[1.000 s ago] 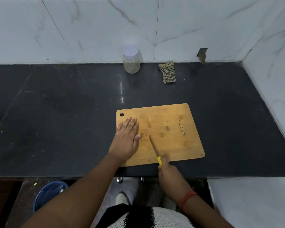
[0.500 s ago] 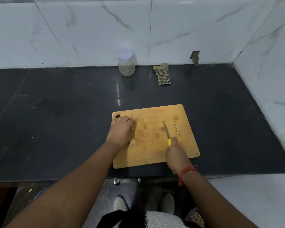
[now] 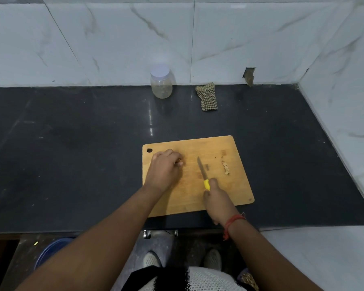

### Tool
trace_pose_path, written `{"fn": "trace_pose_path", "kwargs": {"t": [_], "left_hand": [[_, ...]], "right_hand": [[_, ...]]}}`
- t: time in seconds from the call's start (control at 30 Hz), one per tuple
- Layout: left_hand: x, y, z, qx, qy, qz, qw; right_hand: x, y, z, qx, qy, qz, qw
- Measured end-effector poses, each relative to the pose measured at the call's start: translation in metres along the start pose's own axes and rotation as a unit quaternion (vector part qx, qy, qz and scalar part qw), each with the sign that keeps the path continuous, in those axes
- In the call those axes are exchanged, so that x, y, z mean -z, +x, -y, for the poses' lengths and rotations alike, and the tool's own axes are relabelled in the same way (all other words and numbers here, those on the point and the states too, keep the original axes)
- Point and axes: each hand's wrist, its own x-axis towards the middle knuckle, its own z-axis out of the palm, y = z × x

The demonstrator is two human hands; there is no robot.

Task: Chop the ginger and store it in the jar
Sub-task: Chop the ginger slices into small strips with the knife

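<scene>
Comparing with half a second earlier, I saw the knife (image 3: 202,171) had drawn back left from the chopped ginger (image 3: 226,168), leaving bare board between the blade and the pieces. My left hand (image 3: 164,170) had stayed at the board's left side, fingers curled under near the corner hole; whether they held a piece of ginger, I could not tell. My right hand (image 3: 216,198) gripped the yellow handle, fingers wrapped tight around it.

The blade's long axis ran almost straight away from me, tip pointing toward the wall and leaning slightly left. The ginger pieces lay in a short line on the right part of the cutting board (image 3: 237,185), running near to far, roughly parallel to the blade.

The board sat close to the counter (image 3: 72,156) front edge, its near right corner just short of it. The jar (image 3: 161,82), lid on, stood at the back wall, well apart from the board, with a checked cloth (image 3: 206,97) beside it. Open dark counter stretched wide to the left and between board and jar.
</scene>
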Motion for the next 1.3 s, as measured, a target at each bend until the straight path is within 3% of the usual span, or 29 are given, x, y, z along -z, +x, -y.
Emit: {"fn": "trace_pose_path", "kwargs": {"t": [0.13, 0.3, 0.4, 0.57, 0.7, 0.83, 0.93, 1.1, 1.3], "left_hand": [[-0.008, -0.007, -0.01, 0.025, -0.065, 0.008, 0.998], [-0.014, -0.006, -0.018, 0.041, -0.071, 0.009, 0.997], [-0.014, -0.005, -0.02, 0.058, -0.05, 0.002, 0.997], [-0.015, -0.003, -0.019, 0.061, -0.013, 0.02, 0.998], [-0.013, -0.009, -0.009, 0.024, 0.031, 0.006, 0.999], [-0.011, -0.017, 0.001, -0.013, 0.077, 0.032, 0.996], [-0.011, -0.02, 0.002, -0.029, 0.094, 0.04, 0.994], [-0.013, -0.018, 0.0, -0.008, 0.092, 0.036, 0.995], [-0.018, -0.014, -0.001, 0.007, 0.079, 0.033, 0.996]], "right_hand": [[0.004, -0.007, -0.013, -0.015, 0.002, -0.044, 0.999], [-0.006, -0.017, -0.017, 0.02, -0.041, -0.005, 0.999], [0.002, -0.012, -0.017, -0.018, -0.006, -0.043, 0.999], [0.002, -0.015, -0.007, 0.003, -0.017, 0.006, 1.0], [0.015, -0.015, -0.011, -0.038, 0.042, -0.029, 0.998], [0.01, -0.021, -0.015, 0.0, 0.017, -0.003, 1.0], [0.012, -0.021, -0.016, -0.022, 0.049, -0.033, 0.998], [0.012, -0.019, -0.007, 0.031, 0.033, -0.046, 0.998], [0.014, -0.018, 0.002, 0.019, 0.101, -0.031, 0.994]]}}
